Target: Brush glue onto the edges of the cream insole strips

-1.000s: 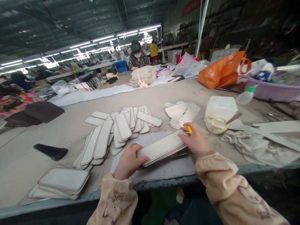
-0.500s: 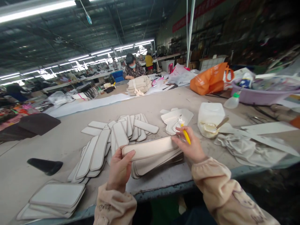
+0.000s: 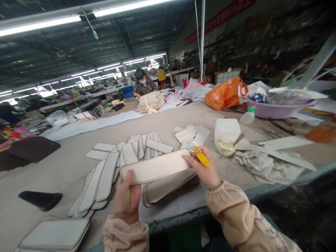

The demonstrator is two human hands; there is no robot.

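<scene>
A long off-white panel with rounded corners and a darker edge (image 3: 157, 167) is held up between my two hands. My left hand (image 3: 128, 196) is closed on its left end, thumb on the face. With thumb and fingers, my right hand (image 3: 206, 169) grips the panel's right end and also holds a yellow-handled brush (image 3: 201, 158), its bristle end pointing up and left. Beneath the raised panel lies a stack of similar panels (image 3: 168, 190). Many more strips (image 3: 107, 175) lie overlapped to the left. White cut pieces (image 3: 202, 134) rest just beyond the brush.
A cut-open white jug (image 3: 227, 129) with paste and a stick stands right, near a crumpled cloth (image 3: 262, 162). A black cone-shaped object (image 3: 40, 199) lies left, beside thicker panels (image 3: 56, 232). Farther back are an orange bag (image 3: 223, 94), a purple basin (image 3: 278, 109) and a co-worker (image 3: 144, 85).
The held panel has shifted left and its face is turned more toward me. The brush handle has tilted flatter in my right hand. The whole view has swung slightly.
</scene>
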